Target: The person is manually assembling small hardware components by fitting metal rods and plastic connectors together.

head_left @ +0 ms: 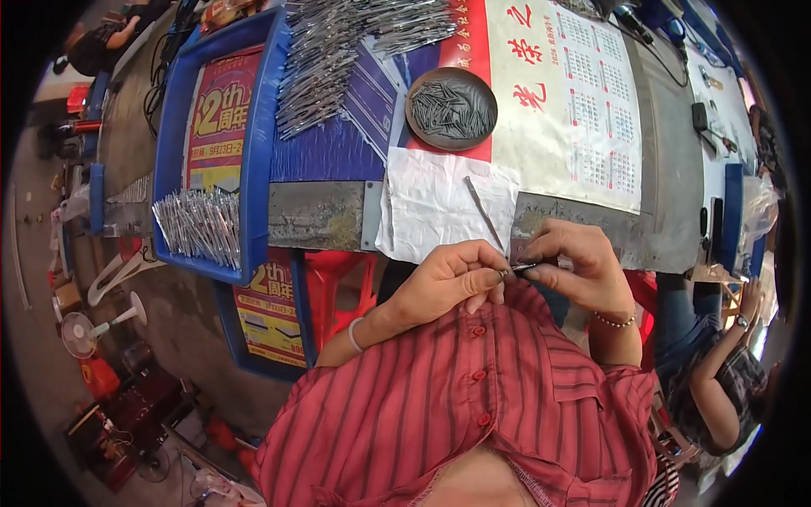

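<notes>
Pinched narrowly between the fingertips of both hands is a small dark piece (525, 267), held just in front of the striped shirt (405, 397), near the edge of the worktable (325, 211). Left hand (469, 279) has thumb and fingers closed around one end; right hand (583, 264) nips the other, a beaded bracelet (614, 320) on its wrist. So much is covered by fingers that I can't make out the piece's full shape. Just beyond, a slim metal rod (483, 209) lies slantwise on a crumpled white cloth (427, 198), its lower end pointing toward the hands. Past the cloth sits a round bowl (452, 144) filled with dark grey slivers (454, 108). Off to the left, silvery sticks (317, 76) are heaped on a blue sheet (317, 156), and more fill the near end of a blue tray (258, 127).
</notes>
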